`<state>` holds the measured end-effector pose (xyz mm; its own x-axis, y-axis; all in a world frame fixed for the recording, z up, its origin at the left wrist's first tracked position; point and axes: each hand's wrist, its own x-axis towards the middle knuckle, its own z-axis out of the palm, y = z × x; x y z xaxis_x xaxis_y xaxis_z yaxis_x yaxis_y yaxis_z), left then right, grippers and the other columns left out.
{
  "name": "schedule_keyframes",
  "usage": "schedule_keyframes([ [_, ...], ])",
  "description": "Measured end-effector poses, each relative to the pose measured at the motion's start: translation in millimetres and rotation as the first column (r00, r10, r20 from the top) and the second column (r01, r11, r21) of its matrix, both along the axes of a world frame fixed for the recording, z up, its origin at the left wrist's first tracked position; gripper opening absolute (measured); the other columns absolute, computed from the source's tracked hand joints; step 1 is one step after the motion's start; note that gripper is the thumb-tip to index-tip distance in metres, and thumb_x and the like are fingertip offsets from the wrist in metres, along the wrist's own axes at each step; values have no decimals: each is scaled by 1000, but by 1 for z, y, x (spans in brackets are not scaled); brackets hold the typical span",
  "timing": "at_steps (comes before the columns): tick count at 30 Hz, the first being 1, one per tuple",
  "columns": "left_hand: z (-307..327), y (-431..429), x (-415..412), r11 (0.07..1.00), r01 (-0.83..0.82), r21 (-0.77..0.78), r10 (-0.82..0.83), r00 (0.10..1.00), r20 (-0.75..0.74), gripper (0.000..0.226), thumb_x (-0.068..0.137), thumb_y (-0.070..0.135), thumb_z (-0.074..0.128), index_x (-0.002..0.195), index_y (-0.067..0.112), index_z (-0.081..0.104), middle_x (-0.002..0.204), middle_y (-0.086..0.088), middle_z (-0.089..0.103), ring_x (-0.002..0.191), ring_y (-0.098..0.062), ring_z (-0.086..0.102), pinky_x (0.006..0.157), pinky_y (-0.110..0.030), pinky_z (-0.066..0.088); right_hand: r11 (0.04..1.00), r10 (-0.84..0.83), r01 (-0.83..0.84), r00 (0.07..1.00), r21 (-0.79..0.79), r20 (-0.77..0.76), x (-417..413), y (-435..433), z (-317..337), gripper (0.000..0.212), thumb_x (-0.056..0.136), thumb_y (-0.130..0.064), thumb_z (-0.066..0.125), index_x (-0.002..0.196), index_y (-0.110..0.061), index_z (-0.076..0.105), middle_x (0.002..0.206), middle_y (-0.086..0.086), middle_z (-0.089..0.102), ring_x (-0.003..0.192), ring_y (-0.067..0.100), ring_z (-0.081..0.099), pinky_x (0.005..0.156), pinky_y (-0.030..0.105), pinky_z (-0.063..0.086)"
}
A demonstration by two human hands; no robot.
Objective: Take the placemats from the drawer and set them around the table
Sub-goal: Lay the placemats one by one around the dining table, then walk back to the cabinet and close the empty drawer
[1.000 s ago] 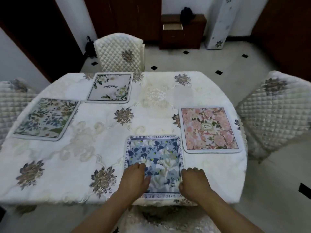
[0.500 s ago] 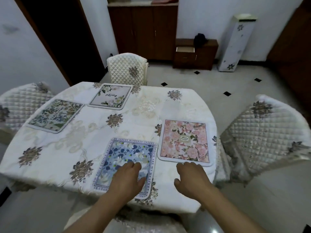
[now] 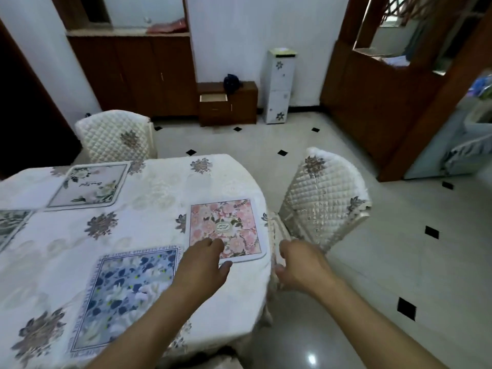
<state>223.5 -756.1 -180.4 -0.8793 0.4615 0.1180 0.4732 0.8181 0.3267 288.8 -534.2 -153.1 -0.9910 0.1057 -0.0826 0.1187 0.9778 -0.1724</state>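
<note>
Several floral placemats lie flat on the white-clothed table [image 3: 149, 198]. The blue one [image 3: 125, 291] is nearest me, the pink one [image 3: 226, 225] sits by the right edge, a pale one [image 3: 89, 185] lies at the far side, and a green one [image 3: 9, 225] is cut off at the left. My left hand [image 3: 203, 265] hovers over the pink mat's near corner, fingers loosely curled, holding nothing. My right hand [image 3: 300, 265] hangs past the table's right edge, fingers apart and empty. The drawer [image 3: 213, 98] stands open in the low cabinet at the far wall.
A quilted chair [image 3: 324, 201] stands close to the table's right edge, another [image 3: 114, 135] at the far side. A tall white floral unit [image 3: 279, 86] stands beside the low cabinet. Tiled floor with black diamonds stretches to the right, where a wooden partition [image 3: 372, 102] rises.
Both hands have lifted off the blue placemat and shifted right, toward the pink mat and table edge. My view has turned right and up, showing more of the room.
</note>
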Motion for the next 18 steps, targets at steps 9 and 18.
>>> schedule_keyframes([
  [9, 30, 169, -12, 997, 67, -31, -71, 986, -148, 34, 86, 46, 58, 104, 17, 60, 91, -5, 63, 83, -26, 59, 67, -34, 44, 999, -20, 13, 987, -51, -156, 5, 164, 23, 19, 78, -38, 54, 84, -20, 53, 87, 4, 64, 84, 27, 60, 66, 32, 38],
  [18, 59, 358, -11, 991, 28, -132, -59, 970, -237, 30, 85, 45, 55, 86, 16, 56, 80, -6, 59, 79, -31, 57, 67, -36, 36, 996, 36, -22, 984, 84, -175, -2, 350, 62, 17, 81, -38, 50, 78, -23, 42, 73, -1, 44, 73, 23, 39, 68, 34, 29],
])
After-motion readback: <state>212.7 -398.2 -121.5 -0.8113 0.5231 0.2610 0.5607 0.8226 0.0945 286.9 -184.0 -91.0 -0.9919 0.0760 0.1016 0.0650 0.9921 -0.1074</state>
